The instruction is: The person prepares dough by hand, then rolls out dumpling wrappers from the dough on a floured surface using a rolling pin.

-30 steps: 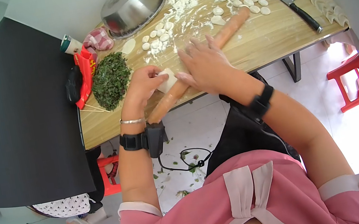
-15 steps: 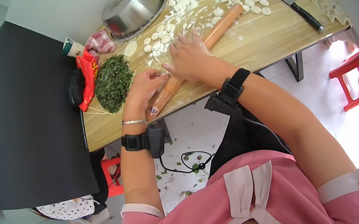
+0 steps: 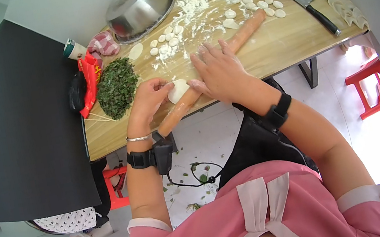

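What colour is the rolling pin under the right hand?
Orange-tan rolling pin, shown in the head view.

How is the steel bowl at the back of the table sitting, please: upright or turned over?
Turned over. The steel bowl shows its flat base and outer wall facing up, rim down on the wooden table.

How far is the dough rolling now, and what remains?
Done: one flat wrapper lies beside the chopped greens. In hand: the left hand holds a dough round while the right hand presses the rolling pin. Left: many small dough pieces lie unrolled.
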Tool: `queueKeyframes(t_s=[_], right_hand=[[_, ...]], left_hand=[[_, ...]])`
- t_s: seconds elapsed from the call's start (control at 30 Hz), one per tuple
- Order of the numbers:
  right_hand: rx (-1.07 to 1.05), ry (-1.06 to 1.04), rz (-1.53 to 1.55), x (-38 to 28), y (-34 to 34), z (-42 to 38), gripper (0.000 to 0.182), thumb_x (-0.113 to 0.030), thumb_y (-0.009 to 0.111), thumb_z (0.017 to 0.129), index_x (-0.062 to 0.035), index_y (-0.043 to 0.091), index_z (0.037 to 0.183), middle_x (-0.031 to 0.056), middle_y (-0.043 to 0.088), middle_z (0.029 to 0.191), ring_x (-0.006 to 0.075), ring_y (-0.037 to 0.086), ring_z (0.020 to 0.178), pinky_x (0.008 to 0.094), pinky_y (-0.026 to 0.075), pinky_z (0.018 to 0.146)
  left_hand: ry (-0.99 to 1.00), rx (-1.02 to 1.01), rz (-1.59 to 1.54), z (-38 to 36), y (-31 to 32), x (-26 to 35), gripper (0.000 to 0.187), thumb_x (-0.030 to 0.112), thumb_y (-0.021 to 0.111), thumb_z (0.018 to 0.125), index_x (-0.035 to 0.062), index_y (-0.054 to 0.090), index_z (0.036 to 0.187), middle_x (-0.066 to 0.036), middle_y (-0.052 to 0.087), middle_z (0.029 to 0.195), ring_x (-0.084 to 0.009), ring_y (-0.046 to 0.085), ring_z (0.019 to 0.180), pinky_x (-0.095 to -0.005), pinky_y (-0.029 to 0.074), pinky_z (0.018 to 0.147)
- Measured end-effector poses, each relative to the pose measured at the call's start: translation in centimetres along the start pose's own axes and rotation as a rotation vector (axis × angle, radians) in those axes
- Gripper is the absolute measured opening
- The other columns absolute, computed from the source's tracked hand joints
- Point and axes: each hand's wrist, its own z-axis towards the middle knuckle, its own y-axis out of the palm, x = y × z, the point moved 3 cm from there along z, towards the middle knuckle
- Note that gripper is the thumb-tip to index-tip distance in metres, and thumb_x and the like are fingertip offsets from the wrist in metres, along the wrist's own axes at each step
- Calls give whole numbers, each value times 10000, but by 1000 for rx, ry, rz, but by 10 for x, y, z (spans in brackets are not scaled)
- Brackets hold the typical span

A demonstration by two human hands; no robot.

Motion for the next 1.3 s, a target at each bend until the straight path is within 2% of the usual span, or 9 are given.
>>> queueKeyframes(t_s=[0.17,0.43,0.5,0.6,0.73,0.8,0.93,1.13,1.3], right_hand=[[-210,40,-29,-4,12,55,703,-530,316,1017,23,411,1440,218,449,1465,347,324,1432,569,190,1169],[-118,3,12,0,4,22,685,-526,330,1013,-4,423,1447,207,458,1459,343,313,1436,556,169,1179],[-78,3,32,5,-1,-7,678,-520,349,1008,-6,440,1441,203,465,1454,348,319,1431,546,161,1183],[115,-69,20,6,-6,-40,655,-495,421,991,-2,457,1422,236,485,1416,363,349,1405,567,170,1171],[60,-42,14,4,-4,-15,656,-501,426,984,-19,446,1428,217,452,1444,356,337,1416,559,172,1175],[-140,18,33,1,1,13,671,-520,376,999,-15,441,1435,216,464,1444,347,326,1429,561,181,1170],[-141,26,-26,-1,20,59,688,-536,327,1010,-11,432,1442,212,479,1440,335,327,1432,567,200,1161],[-225,11,-23,0,16,61,662,-518,310,1021,-28,422,1452,189,462,1462,325,319,1437,570,191,1167],[-23,-51,25,9,-3,-8,636,-498,362,1013,-26,459,1427,184,503,1421,337,339,1422,572,176,1171]], left_hand=[[-21,26,89,14,-6,3,215,159,709,872,-53,675,861,-12,581,689,-83,540,633,-255,439,561],[181,-95,340,21,-5,-7,181,120,737,831,-44,664,860,-12,596,722,-84,554,667,-257,447,576],[123,-13,17,6,-3,0,152,79,731,832,-28,659,912,-22,637,799,-86,578,697,-248,475,600],[90,-28,-110,8,-4,-12,132,56,699,864,-22,654,959,-27,655,852,-86,596,721,-241,498,640],[22,17,-138,11,1,-4,130,117,654,921,-13,660,932,-16,638,827,-79,585,708,-241,490,625],[19,-20,-91,15,0,-6,213,199,612,965,3,668,906,-5,627,806,-77,568,685,-239,471,591],[-27,-39,-85,19,-8,-13,271,260,589,980,14,687,924,3,621,788,-72,550,674,-234,450,580],[12,-41,115,10,-2,-3,151,162,654,931,14,675,916,5,622,786,-66,539,668,-235,441,602],[80,73,-230,-3,1,-5,148,69,678,884,-55,663,963,-44,659,857,-98,576,703,-260,482,621]])
